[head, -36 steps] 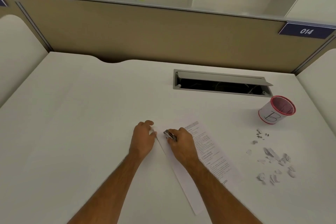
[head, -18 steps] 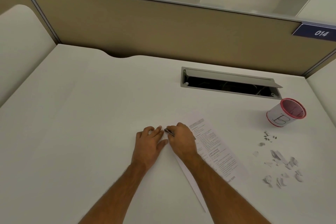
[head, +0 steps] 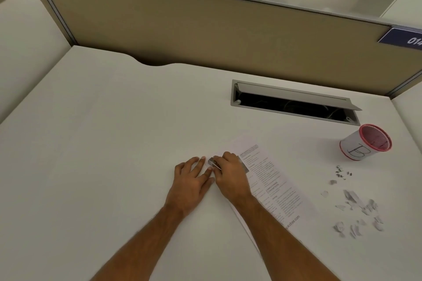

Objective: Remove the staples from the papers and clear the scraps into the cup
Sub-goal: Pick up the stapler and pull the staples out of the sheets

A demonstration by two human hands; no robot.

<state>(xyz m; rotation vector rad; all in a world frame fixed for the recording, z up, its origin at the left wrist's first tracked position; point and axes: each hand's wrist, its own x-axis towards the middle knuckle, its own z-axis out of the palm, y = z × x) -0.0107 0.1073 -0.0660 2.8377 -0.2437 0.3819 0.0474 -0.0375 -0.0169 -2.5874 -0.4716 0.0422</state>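
Pinning the papers (head: pixel 269 180) flat near the table's (head: pixel 114 143) middle, the left hand (head: pixel 190 180) lies with fingers spread open beside the stapled corner, likely so the sheet won't lift. The right hand (head: pixel 230 175) is closed around a small metal remover (head: pixel 214 163), nose at that corner. Scraps (head: pixel 356 212) lie towards the right edge, just nearer than the cup (head: pixel 363 143), probably handy for sweeping in.

Matt white desk (head: pixel 114 143); paper sheet (head: pixel 274 185); shiny metal tool (head: pixel 214 163)
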